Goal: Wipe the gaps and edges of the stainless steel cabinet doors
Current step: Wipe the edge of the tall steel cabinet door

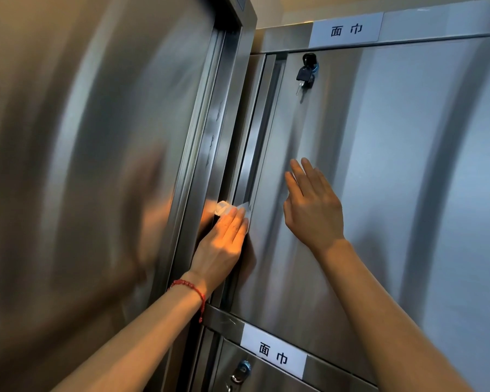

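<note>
Cabinet door: one white wipe, two hands pressing.

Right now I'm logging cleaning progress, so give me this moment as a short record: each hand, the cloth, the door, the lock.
left hand: left hand presses the white wipe with straight fingers into the vertical gap at the door's left edge
right hand: right hand lies flat and open on the upper cabinet door
lock: keys hang from the lock near the door's top left
labels: white label above the door, another label below it
wrist: red bracelet on the left wrist
</note>
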